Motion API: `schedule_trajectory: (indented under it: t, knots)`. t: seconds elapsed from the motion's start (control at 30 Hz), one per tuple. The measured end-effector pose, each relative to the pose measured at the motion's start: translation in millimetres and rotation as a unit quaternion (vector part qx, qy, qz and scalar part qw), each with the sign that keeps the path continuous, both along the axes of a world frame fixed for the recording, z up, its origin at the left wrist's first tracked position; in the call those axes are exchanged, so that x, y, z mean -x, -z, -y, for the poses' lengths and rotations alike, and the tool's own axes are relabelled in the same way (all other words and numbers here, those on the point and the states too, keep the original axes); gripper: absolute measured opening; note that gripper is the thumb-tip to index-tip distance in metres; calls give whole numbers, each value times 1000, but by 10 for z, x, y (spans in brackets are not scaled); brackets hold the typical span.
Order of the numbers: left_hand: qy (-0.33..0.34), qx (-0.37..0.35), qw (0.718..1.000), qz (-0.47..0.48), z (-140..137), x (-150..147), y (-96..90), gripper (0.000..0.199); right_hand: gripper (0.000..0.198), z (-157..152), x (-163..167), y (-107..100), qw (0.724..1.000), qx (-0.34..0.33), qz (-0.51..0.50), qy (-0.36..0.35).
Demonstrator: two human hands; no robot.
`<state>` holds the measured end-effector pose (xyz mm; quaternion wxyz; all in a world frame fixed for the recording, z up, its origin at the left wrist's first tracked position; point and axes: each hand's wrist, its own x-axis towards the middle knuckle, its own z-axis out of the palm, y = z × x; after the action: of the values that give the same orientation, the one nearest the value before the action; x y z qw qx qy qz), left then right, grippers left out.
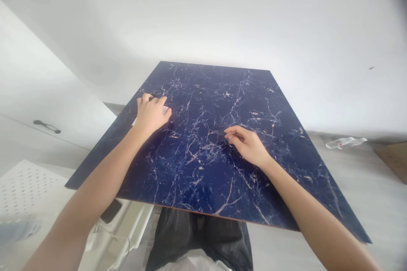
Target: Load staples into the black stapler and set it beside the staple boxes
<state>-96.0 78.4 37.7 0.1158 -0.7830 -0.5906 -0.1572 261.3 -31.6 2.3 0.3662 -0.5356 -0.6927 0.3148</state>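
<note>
My left hand (151,112) is closed from above over a small white item with red and dark parts (165,110) on the left side of the table. Its fingers and palm cover most of this item, so its kind cannot be made out. A white corner shows by the wrist. Nearer the middle, my right hand (244,144) is held just over or on the tabletop. Its fingers are drawn together with the thumb close to them, and nothing shows between them. Beneath both hands lies the dark blue marble-patterned table (203,186).
White perforated plastic furniture (28,186) stands at the lower left, near a dark phone-like object (111,211) and a cable. A cabinet door with a black handle (47,126) is farther left. A clear plastic wrapper (346,142) and a cardboard piece (396,159) lie at the right.
</note>
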Motion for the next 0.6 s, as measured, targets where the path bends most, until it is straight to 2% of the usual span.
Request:
schedule_trajectory:
  t: [0.23, 0.43, 0.6]
  knots:
    - [28, -44, 998, -40, -56, 7, 198, 36, 22, 4, -18, 6, 1000, -13, 11, -18]
    - [71, -88, 992, -49, 57, -194, 200, 28, 21, 20, 16, -31, 999, -21, 23, -25]
    - [100, -66, 991, -61, 129, -344, 247, 26, 23, 31, 17, -67, 998, -24, 40, -38]
